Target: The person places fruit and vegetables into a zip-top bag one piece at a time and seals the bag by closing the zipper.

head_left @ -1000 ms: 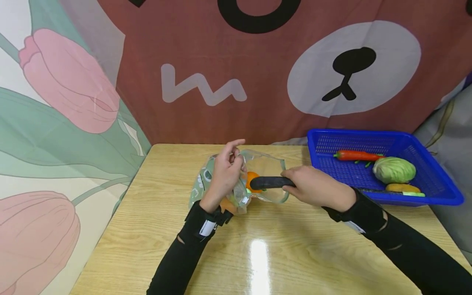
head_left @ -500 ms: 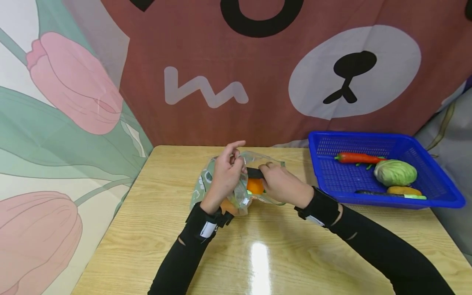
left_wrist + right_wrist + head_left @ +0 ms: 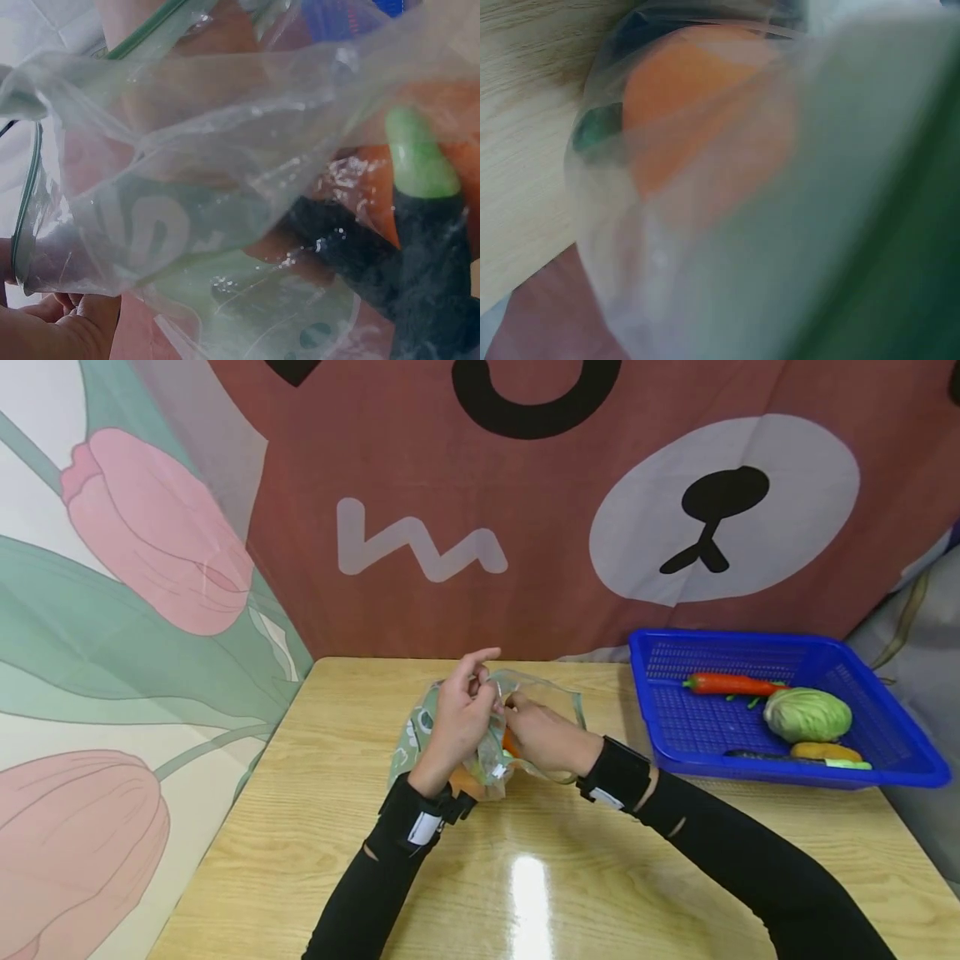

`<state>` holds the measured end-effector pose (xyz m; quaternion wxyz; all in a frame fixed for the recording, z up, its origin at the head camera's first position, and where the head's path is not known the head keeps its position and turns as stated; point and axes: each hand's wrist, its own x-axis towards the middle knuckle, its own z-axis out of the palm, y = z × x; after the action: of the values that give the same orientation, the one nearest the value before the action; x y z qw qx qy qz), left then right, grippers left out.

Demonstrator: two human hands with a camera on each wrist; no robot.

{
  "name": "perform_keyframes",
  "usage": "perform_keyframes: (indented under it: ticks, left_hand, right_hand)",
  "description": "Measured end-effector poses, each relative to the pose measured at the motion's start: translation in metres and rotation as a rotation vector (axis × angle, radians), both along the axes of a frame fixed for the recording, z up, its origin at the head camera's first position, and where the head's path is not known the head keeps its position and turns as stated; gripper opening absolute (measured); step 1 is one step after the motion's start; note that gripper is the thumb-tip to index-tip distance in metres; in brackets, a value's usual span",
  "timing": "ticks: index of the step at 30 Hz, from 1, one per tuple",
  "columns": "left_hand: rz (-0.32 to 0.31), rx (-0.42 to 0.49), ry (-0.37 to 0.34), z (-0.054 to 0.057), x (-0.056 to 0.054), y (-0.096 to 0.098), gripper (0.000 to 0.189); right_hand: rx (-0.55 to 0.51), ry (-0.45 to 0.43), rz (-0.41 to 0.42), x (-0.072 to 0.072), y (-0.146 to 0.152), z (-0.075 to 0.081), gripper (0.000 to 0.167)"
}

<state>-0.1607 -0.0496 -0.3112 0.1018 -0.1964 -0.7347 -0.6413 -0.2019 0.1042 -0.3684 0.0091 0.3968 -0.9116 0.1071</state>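
Note:
A clear plastic bag (image 3: 411,745) with a green print and green-edged mouth lies on the table, mouth facing right. My left hand (image 3: 459,714) pinches its upper edge, index finger pointing out. My right hand (image 3: 551,735) reaches into the mouth, its fingertips partly hidden. Through the plastic in the left wrist view, fingers (image 3: 292,255) curl at the end of a long dark vegetable (image 3: 349,244). Another long dark vegetable with a light green tip (image 3: 424,154) lies across it. Something round and orange (image 3: 697,105) shows inside the bag.
On the right stands a blue basket (image 3: 648,727) holding a red carrot-like vegetable (image 3: 731,684), a cabbage (image 3: 807,714), a yellow oblong item (image 3: 825,752) and a dark, green-tipped vegetable (image 3: 847,764). A patterned cloth (image 3: 420,618) hangs behind the table (image 3: 315,827).
My right hand has moved left and into the bag with the dark vegetable, which is now hidden in the head view. My left hand keeps its hold on the bag's edge.

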Motion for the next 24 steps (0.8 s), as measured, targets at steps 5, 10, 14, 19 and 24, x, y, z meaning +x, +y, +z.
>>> perform_keyframes:
  ticks: [5,10,14,19,24]
  left_hand:
    - [0.002,-0.022,0.015,-0.001,0.000,0.000,0.041]
    - [-0.002,-0.023,0.005,-0.001,0.000,0.001,0.041]
    - [-0.003,-0.023,-0.005,0.000,0.000,0.001,0.042]
    - [-0.006,-0.022,-0.006,-0.001,0.000,0.001,0.042]
    - [-0.012,-0.023,-0.009,-0.001,0.000,-0.001,0.041]
  right_hand:
    - [0.034,0.090,0.004,-0.003,-0.003,-0.003,0.024]
    - [0.053,0.099,-0.023,-0.003,-0.003,-0.004,0.027]
    - [0.050,0.079,-0.028,-0.003,-0.001,-0.004,0.037]
    - [0.012,0.035,-0.016,0.001,0.002,0.001,0.044]
    - [-0.022,0.002,-0.011,0.010,0.007,0.010,0.041]
